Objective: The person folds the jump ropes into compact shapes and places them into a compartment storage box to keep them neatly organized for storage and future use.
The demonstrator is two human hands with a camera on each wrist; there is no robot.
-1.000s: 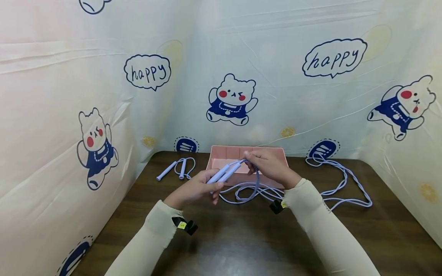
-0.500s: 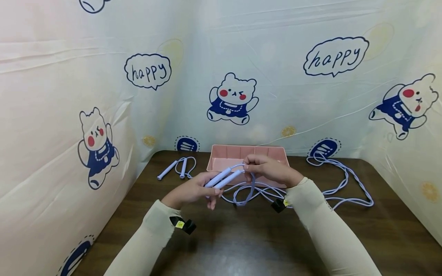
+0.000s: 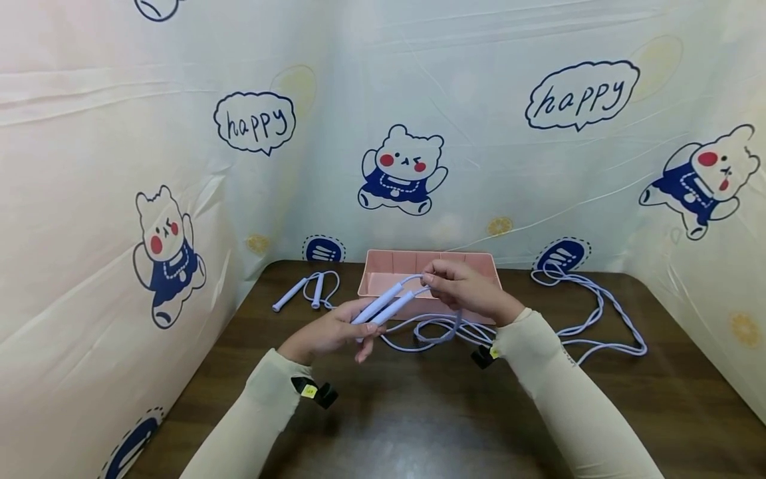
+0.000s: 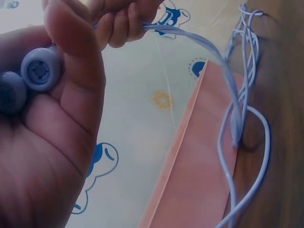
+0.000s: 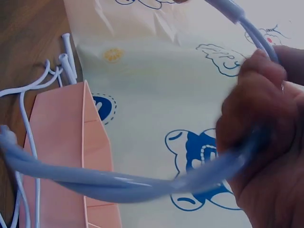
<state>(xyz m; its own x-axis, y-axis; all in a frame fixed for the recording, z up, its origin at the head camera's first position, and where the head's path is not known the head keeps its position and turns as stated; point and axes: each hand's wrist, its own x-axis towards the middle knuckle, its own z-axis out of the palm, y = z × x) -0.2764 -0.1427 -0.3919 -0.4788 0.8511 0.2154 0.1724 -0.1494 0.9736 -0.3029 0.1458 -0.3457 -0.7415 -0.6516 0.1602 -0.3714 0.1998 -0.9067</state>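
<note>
A periwinkle jump rope is held above the table between both hands. My left hand (image 3: 338, 330) grips its two handles (image 3: 391, 309) side by side, tilted up to the right; their round ends (image 4: 40, 70) show in the left wrist view. Just right of the handles, my right hand (image 3: 463, 287) pinches the cord where it leaves them. From the right fist a doubled, twisted length of cord (image 5: 118, 183) hangs down in the right wrist view. The palm side of the right hand is partly blurred there.
A pink divided box (image 3: 389, 263) stands at the table's back, behind the hands. Loose loops of cord (image 3: 413, 349) lie before it. Another jump rope's handles (image 3: 290, 295) lie at the left, and more cord (image 3: 598, 306) spreads over the right side.
The right hand has shifted slightly around the cord near the handles, and the hanging loop has swung to the right. The left hand keeps its grip, the handles turning a little.
</note>
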